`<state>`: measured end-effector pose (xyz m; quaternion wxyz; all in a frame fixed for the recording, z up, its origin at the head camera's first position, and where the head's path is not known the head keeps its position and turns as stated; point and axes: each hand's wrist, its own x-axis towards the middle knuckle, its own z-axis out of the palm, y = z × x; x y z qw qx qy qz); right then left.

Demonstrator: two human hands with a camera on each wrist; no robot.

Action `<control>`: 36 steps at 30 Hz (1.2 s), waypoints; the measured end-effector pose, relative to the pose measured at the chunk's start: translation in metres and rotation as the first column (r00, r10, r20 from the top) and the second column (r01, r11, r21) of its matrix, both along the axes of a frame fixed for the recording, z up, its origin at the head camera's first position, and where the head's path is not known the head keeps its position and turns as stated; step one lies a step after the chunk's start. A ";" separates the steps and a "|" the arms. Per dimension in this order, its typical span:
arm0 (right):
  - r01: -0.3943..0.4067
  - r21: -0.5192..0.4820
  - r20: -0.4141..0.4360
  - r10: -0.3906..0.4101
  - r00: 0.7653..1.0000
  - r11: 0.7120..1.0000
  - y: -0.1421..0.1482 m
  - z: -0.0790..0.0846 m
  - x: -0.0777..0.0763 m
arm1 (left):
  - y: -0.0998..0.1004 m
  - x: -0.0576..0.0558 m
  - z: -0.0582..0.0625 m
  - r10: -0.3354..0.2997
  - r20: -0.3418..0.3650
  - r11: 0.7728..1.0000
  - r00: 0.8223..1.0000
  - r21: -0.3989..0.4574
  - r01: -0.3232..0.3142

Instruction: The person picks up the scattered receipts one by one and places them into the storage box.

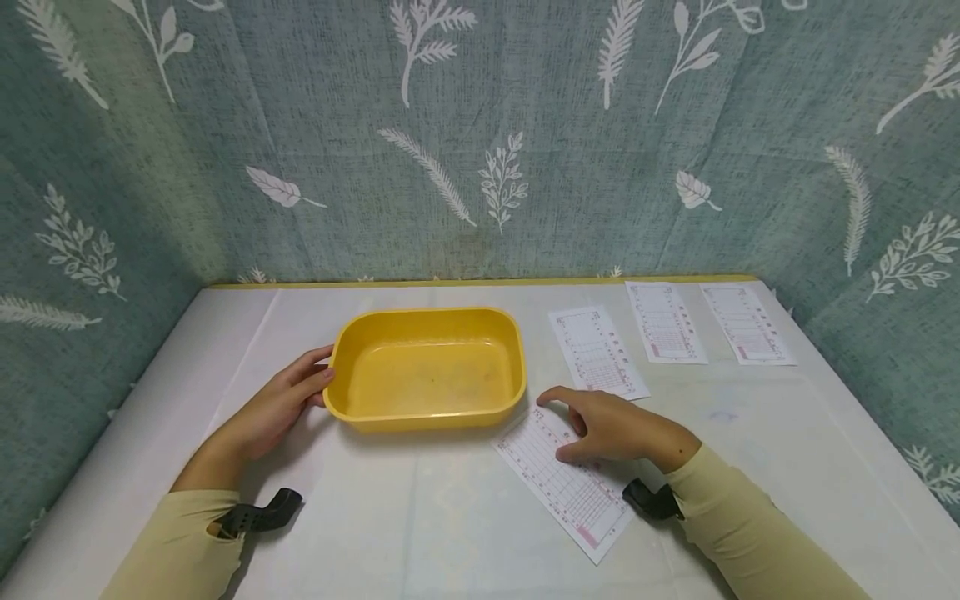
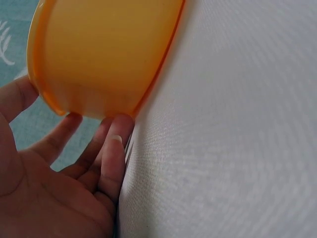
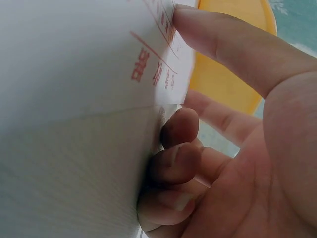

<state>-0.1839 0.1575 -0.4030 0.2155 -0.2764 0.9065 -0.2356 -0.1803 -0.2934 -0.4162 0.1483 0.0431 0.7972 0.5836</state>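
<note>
A yellow plastic tray (image 1: 431,418) stands on the white table. My left hand (image 1: 273,408) is at its left end; in the left wrist view, the thumb and fingertips (image 2: 115,139) touch the tray's outer wall (image 2: 106,54) and rim. On the table by the tray's front right corner lies a printed paper sheet (image 1: 558,483), ruled in red. Over its upper part is my right hand (image 1: 615,425), thumb and index finger spread apart. The right wrist view shows the thumb tip against the sheet (image 3: 171,54) and the other fingers bent at its edge.
To the right of the tray lies a similar sheet (image 1: 597,350). Two more sheets, a middle one (image 1: 666,322) and a far-right one (image 1: 747,323), lie near the table's back edge. A patterned green cloth (image 1: 465,167) hangs behind and at both sides.
</note>
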 end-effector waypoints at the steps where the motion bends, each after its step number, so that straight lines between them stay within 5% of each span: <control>1: -0.001 0.003 -0.001 0.001 1.000 1.000 0.000 0.000 0.000 | 0.000 0.000 0.000 0.000 -0.001 1.000 1.000 0.001 0.000; 18: 0.049 -0.006 0.005 -0.049 0.999 0.999 -0.007 0.002 0.000 | -0.003 0.002 0.001 0.001 -0.009 1.000 1.000 -0.005 -0.001; 29: -0.027 -0.035 0.002 0.027 1.000 0.999 0.005 0.004 -0.003 | -0.001 0.002 0.002 -0.002 -0.012 1.000 1.000 0.003 0.003; 36: -0.064 -0.101 0.101 0.074 0.992 0.993 0.012 0.009 -0.001 | 0.001 0.001 0.001 -0.014 -0.005 1.000 1.000 0.002 0.014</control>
